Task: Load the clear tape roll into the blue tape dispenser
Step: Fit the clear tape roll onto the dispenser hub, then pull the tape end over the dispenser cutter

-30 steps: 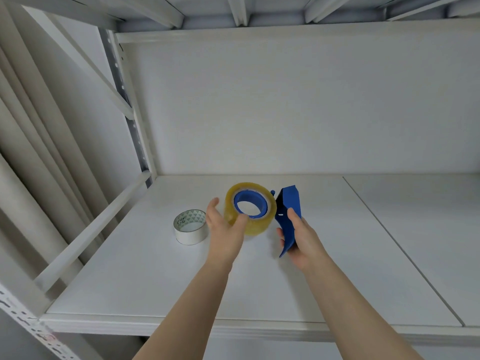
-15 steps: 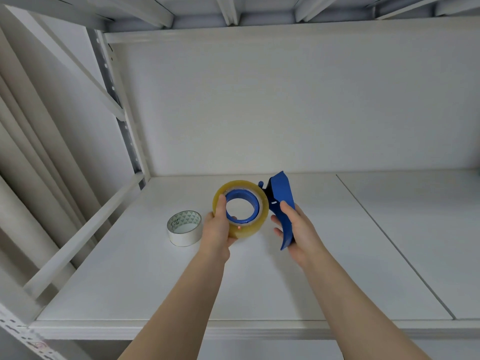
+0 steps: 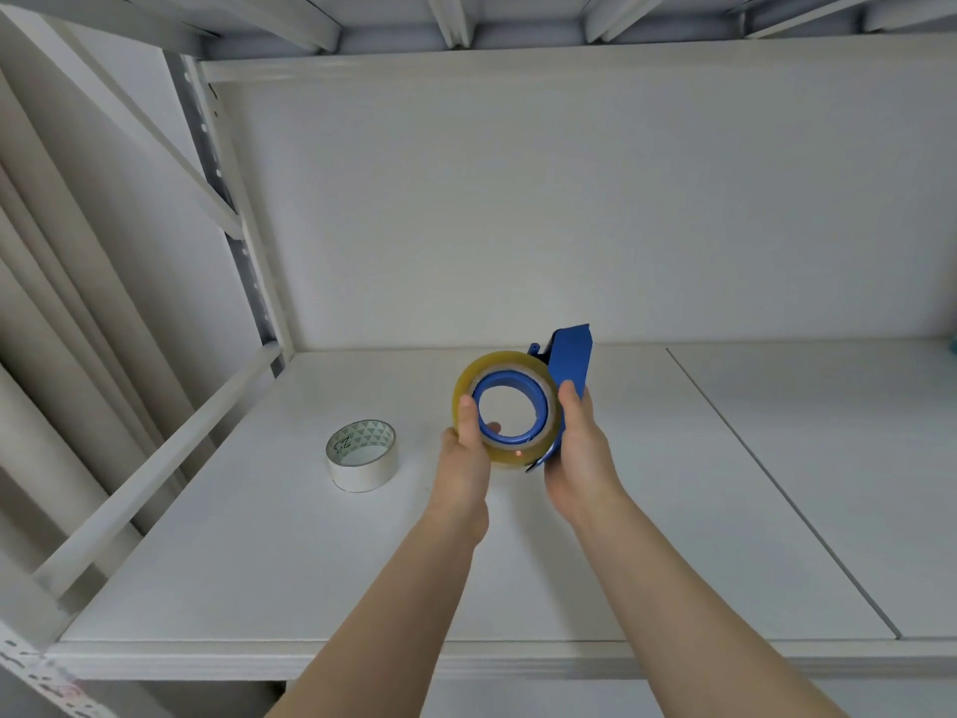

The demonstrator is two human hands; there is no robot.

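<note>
both hands [image 3: 466, 458] pressing clear tape roll [image 3: 505, 406] onto blue dispenser [image 3: 569, 365], white shelf [image 3: 518, 562]

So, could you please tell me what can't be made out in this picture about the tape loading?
Head view:
- Dispenser hub: hidden behind clear tape roll; seating unclear.
- Dispenser handle: covered by right hand.
- Writing inside white tape roll: too small.
- Teal object: cut by right edge.

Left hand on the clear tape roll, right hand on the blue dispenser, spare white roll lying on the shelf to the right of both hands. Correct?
Not quite. In the head view the white roll lies on the shelf to the left of both hands. The rest holds: left hand on the clear tape roll, right hand on the blue dispenser.
</note>
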